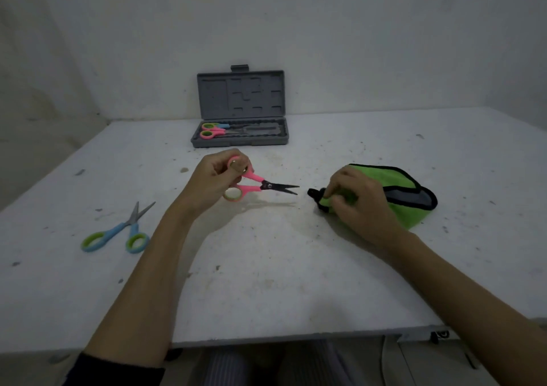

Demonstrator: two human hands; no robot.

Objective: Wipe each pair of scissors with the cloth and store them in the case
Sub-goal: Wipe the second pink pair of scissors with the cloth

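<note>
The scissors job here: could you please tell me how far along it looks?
Done: two pairs of scissors lie in the open grey plastic case. In hand: the left hand holds the pink-handled scissors with dark blades; the right hand grips the green cloth with black edging, not yet touching the blades. Left: the blue-handled scissors with green-lined loops lie on the white table.

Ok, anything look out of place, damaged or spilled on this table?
Nothing stands out. The table is scuffed and speckled, with no spill. The blue scissors lie open awaiting their turn, and the case sits open holding two pairs.
</note>
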